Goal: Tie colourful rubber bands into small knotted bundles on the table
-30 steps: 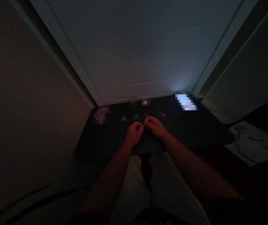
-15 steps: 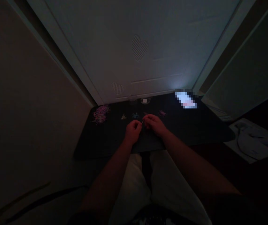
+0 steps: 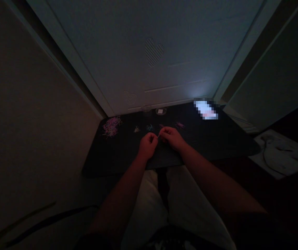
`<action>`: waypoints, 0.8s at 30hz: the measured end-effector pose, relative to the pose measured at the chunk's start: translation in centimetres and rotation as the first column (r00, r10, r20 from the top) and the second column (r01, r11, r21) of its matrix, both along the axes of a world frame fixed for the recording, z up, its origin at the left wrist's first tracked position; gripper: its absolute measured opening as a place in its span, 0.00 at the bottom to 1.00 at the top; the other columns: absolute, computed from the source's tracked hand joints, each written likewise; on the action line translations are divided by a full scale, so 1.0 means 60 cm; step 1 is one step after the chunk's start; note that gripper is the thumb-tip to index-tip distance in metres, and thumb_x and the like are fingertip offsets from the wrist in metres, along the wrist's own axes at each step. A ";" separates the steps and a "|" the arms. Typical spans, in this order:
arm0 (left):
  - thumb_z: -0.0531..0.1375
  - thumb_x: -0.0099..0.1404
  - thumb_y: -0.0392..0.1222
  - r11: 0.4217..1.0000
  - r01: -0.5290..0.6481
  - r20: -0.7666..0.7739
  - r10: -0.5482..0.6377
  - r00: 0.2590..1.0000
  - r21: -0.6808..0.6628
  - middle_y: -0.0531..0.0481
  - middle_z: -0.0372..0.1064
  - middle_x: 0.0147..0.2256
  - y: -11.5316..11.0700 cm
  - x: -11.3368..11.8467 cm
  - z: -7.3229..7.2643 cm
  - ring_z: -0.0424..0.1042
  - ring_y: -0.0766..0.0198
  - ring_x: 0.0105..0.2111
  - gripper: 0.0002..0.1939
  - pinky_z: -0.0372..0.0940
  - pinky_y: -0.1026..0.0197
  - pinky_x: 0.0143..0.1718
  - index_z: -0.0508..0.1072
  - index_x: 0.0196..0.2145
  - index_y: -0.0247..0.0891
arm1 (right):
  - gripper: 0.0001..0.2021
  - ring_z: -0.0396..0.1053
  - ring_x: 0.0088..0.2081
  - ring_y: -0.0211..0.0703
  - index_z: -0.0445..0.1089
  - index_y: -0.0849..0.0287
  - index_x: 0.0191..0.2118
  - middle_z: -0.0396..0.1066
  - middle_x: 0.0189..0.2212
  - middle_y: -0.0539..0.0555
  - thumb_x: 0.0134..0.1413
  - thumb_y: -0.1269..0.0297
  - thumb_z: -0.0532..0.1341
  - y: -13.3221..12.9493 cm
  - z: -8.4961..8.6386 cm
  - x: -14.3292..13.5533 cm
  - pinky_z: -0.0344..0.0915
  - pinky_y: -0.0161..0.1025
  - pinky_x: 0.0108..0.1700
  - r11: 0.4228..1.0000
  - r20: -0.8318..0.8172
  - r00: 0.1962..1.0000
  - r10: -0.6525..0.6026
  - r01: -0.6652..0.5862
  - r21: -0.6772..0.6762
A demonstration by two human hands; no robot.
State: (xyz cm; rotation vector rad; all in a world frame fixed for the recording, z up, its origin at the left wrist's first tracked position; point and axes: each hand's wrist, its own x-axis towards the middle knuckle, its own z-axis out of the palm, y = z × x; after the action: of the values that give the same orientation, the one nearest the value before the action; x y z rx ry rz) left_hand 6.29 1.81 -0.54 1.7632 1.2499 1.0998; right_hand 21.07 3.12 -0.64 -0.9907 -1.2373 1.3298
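Over the dark table, my left hand and my right hand are close together, fingers pinched. A thin pale stick spans the small gap between their fingertips, held by both. Just beyond the hands lie a small bluish pile, a small yellowish pile and a small pink pile. Another little reddish pile is partly hidden behind my right hand. A large heap of pink and purple sticks lies at the table's far left.
A clear round dish with a white square and a clear container stand at the back edge. A bright, blurred-out screen lies at the back right. Behind the table rises a pale door with heart reliefs.
The view has shifted very slightly. Both hands keep nearly the same pose, and the pale stick between them has tilted a little.
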 end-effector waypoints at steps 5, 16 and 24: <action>0.54 0.58 0.39 1.000 -0.006 -0.028 0.006 1.000 -0.001 0.55 0.62 0.23 -0.001 0.002 0.003 0.60 0.70 0.24 0.07 0.56 0.67 0.27 0.66 0.25 0.36 | 0.07 0.57 0.17 0.30 0.64 0.60 0.25 0.61 0.15 0.44 0.42 0.62 0.60 0.000 0.000 0.000 0.53 0.30 0.20 1.000 0.032 0.999 -0.013 0.012 0.029; 0.55 0.60 0.42 0.999 -0.035 0.067 0.035 0.997 -0.006 0.53 0.66 0.26 0.004 0.001 -0.010 0.64 0.69 0.26 0.07 0.59 0.66 0.28 0.68 0.31 0.36 | 0.07 0.57 0.18 0.31 0.64 0.60 0.26 0.60 0.16 0.44 0.43 0.61 0.60 -0.002 -0.001 -0.002 0.52 0.30 0.21 0.997 0.078 0.995 -0.065 0.062 0.048; 0.59 0.58 0.44 0.999 -0.044 0.041 0.044 0.998 -0.003 0.51 0.69 0.29 -0.004 0.007 0.002 0.65 0.69 0.26 0.09 0.60 0.66 0.27 0.70 0.34 0.36 | 0.08 0.57 0.18 0.31 0.63 0.60 0.25 0.61 0.17 0.45 0.44 0.60 0.60 -0.003 0.003 -0.004 0.53 0.31 0.22 0.996 0.119 0.991 -0.063 0.056 0.062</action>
State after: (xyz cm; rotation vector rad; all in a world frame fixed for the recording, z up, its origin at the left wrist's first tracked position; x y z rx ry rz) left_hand 6.70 1.58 -0.41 1.7100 1.2699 1.1538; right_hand 20.83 2.93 -0.43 -1.0705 -1.3202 1.1954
